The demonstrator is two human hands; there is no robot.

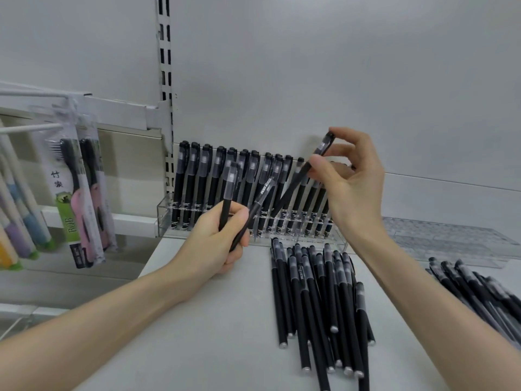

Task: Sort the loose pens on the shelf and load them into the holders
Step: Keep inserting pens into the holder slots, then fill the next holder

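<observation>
A clear acrylic holder (165, 218) stands at the back of the white shelf (203, 320), filled with several upright black pens (194, 176). My left hand (214, 244) grips two black pens (229, 190) in front of the holder, caps pointing up. My right hand (349, 182) pinches one black pen (303, 173) slantwise over the holder's right half, its lower tip down among the standing pens. A loose pile of black pens (318, 300) lies on the shelf below my hands. A second pile of pens (479, 289) lies at the right edge.
Packaged toothbrushes (81, 193) hang on pegs to the left of the shelf upright (166, 80). A flat clear plastic tray (445, 238) lies on the shelf at the back right. The white back wall rises behind the holder.
</observation>
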